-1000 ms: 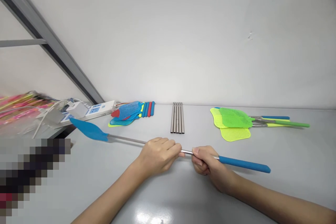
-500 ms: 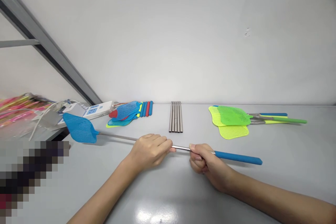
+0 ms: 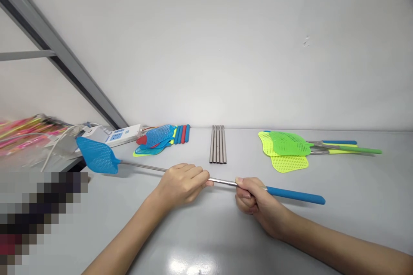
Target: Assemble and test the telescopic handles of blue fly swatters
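Note:
A blue fly swatter [image 3: 98, 157] with a metal telescopic rod is held crosswise above the grey table, its perforated head to the left and its blue grip to the right. My left hand [image 3: 185, 184] is wrapped over the middle of the rod, palm down. My right hand [image 3: 253, 202] is closed round the rod just left of the blue grip, thumb on top. Between the hands a stretch of bare metal rod shows. Behind them lie several metal rods [image 3: 218, 145], side by side.
At the back left are stacked swatter heads [image 3: 157, 136] and several coloured grips [image 3: 182, 134] in a row. Green and yellow fly swatters [image 3: 288, 144] lie at the right. A white power strip [image 3: 125, 133] with cables and bagged colourful items [image 3: 29, 133] sits far left.
My right hand and the blue grip have shifted slightly right, so a little more rod shows between my hands. The whole view has also moved slightly.

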`<state>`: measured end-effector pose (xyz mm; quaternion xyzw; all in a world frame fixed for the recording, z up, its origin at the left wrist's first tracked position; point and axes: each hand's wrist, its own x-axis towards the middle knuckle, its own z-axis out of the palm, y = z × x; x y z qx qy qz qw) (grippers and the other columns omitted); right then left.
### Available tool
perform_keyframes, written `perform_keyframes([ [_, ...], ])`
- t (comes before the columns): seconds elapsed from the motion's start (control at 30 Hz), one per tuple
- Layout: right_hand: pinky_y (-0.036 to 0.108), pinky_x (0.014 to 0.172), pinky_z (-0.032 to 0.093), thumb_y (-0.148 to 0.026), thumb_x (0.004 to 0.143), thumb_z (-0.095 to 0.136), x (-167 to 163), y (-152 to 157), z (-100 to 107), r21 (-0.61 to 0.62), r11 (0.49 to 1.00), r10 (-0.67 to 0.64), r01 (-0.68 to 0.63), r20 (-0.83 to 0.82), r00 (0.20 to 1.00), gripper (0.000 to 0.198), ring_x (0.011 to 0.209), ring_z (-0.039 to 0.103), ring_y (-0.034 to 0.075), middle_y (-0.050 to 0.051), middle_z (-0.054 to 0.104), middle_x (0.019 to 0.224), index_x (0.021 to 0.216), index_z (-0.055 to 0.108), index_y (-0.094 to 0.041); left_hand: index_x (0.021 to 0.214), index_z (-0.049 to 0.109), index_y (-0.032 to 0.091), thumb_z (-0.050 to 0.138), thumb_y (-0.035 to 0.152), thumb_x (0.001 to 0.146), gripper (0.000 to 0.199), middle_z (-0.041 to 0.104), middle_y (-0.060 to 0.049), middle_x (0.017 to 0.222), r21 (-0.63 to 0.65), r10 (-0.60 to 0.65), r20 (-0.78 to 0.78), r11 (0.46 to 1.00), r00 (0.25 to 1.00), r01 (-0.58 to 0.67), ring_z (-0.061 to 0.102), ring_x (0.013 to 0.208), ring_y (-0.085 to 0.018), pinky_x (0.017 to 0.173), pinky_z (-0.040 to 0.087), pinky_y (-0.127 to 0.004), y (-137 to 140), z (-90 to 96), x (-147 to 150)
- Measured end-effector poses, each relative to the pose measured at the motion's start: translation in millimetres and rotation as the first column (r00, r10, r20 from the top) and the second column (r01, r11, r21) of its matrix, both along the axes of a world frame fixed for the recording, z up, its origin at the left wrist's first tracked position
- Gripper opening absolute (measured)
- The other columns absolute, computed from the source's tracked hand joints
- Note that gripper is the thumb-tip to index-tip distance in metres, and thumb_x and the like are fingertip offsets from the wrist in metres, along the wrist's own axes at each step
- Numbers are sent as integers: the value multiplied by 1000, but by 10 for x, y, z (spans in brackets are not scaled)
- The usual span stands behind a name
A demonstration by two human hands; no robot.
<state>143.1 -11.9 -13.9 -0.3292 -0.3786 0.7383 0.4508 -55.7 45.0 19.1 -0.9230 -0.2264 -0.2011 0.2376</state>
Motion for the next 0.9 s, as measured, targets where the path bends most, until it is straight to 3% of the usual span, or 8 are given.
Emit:
perform_keyframes([
  [0.27,25,44,10,-35,83,45,10,10,-47,30,999,40,-38,-57,998,41,41,17,6,-9,16,42,49,30,-18,64,49,17,35,27,90,31,44,3,50,-28,8,52,1000,999,-7,39,47,-9,49,27,-24,-48,-53,-13],
  [0.53,25,45,12,-52,83,37,11,4,-42,-27,1000,-10,4,-214,977,49,40,20,7,-8,16,41,50,44,-16,76,54,17,42,26,88,19,50,2,54,-63,29,162,998,986,-19,38,49,-10,50,26,-25,-109,-66,56],
  [0.7,26,46,14,-40,80,48,21,6,-50,-80,987,-157,143,-217,963,44,38,22,7,-8,19,38,44,42,-16,87,57,18,46,21,85,11,52,2,56,-46,37,181,999,983,-29,38,51,-11,51,27,-25,-57,-69,-6],
  [0.9,25,47,17,-32,78,48,30,13,-62,-123,985,-145,121,-214,966,38,40,26,7,-8,20,39,45,44,-15,93,56,17,50,16,83,12,58,0,68,-128,35,228,992,973,-5,44,61,-12,57,32,-27,-16,-89,-47],
])
